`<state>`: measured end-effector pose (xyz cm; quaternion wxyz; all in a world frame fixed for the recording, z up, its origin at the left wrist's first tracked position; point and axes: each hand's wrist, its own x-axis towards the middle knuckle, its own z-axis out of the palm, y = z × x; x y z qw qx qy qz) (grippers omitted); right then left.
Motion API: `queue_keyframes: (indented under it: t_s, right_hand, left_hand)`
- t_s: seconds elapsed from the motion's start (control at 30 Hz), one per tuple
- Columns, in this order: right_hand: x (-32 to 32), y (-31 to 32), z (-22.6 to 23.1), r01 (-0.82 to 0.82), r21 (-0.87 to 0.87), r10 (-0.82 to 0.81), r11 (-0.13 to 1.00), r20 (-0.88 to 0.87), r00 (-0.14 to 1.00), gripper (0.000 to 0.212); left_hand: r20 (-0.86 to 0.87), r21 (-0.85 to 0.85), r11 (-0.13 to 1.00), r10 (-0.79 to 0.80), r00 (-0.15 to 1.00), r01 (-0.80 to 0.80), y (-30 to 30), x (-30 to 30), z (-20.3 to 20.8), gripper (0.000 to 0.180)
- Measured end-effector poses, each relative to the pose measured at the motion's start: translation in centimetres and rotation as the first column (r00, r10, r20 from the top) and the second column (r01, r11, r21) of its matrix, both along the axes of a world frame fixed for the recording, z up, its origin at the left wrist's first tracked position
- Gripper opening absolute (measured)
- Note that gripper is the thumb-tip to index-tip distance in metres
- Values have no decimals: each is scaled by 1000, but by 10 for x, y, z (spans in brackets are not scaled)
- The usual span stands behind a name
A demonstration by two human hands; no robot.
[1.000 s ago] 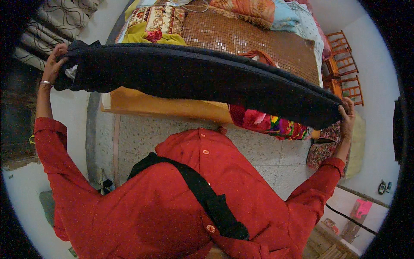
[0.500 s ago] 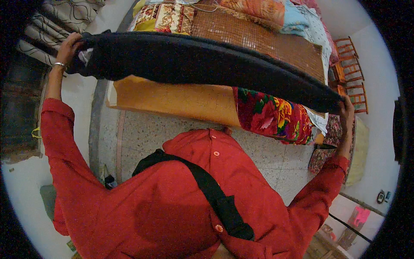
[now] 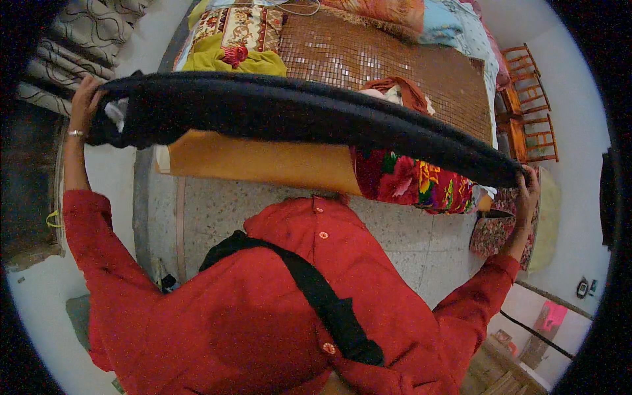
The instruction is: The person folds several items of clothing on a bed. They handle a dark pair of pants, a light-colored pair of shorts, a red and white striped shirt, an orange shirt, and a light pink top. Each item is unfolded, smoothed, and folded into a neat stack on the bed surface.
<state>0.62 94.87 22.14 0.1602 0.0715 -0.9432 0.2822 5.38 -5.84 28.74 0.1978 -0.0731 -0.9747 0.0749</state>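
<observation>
- Long dark navy cloth (image 3: 309, 115), folded into a thick band, is held stretched in the air across the view, above the near edge of the bed and apart from it.
- Left hand (image 3: 85, 99) is closed around the cloth's left end, arm raised, thin bangle on the wrist; a bit of white fabric shows in the bunch there.
- Right hand (image 3: 526, 191) is clamped on the cloth's right end, held lower, so the band slopes down to the right.
- Progress, as a judgement: cloth looks already folded lengthwise and pulled taut; it is not yet laid down or folded shorter.
- Person wears a red buttoned shirt (image 3: 263, 309) with a black strap (image 3: 316, 289) running diagonally across it.
- Bed (image 3: 257, 161): orange-brown side panel, brown woven mat (image 3: 395, 66) on top, red floral blanket (image 3: 415, 181) hanging over the near edge, a yellow-green cloth (image 3: 227, 59) and patterned pillows at the far end.
- Floor: pale speckled stone (image 3: 217, 210).
- Room: wooden chairs (image 3: 530, 125) at the right, patterned curtain (image 3: 85, 33) upper left, white walls.
</observation>
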Motion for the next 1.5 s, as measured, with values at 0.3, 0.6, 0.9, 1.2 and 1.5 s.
queue_keyframes:
  t_s: [0.3, 0.6, 0.9, 1.2, 1.5]
  right_hand:
    - [59, 4, -10, 130, -424, -112, 896, 69, 991, 20]
    - [-55, -3, -189, 166, 95, -183, 982, 209, 961, 34]
    - [-58, -30, -207, 201, 31, -202, 979, 285, 937, 28]
    - [-64, -13, -253, 312, -18, -295, 950, 274, 915, 42]
    - [-69, -44, -255, 381, -45, -347, 924, 327, 879, 49]
  left_hand:
    - [430, 408, 881, 44, 902, -238, 5, 46, 4, 20]
    - [766, 195, 937, 39, 641, -291, 66, -93, -162, 38]
    - [656, -190, 864, 465, 595, -466, 22, -119, -264, 34]
    - [570, -294, 740, 644, 511, -605, 72, -111, -246, 32]
    - [470, -294, 751, 652, 595, -591, 28, -112, -313, 27]
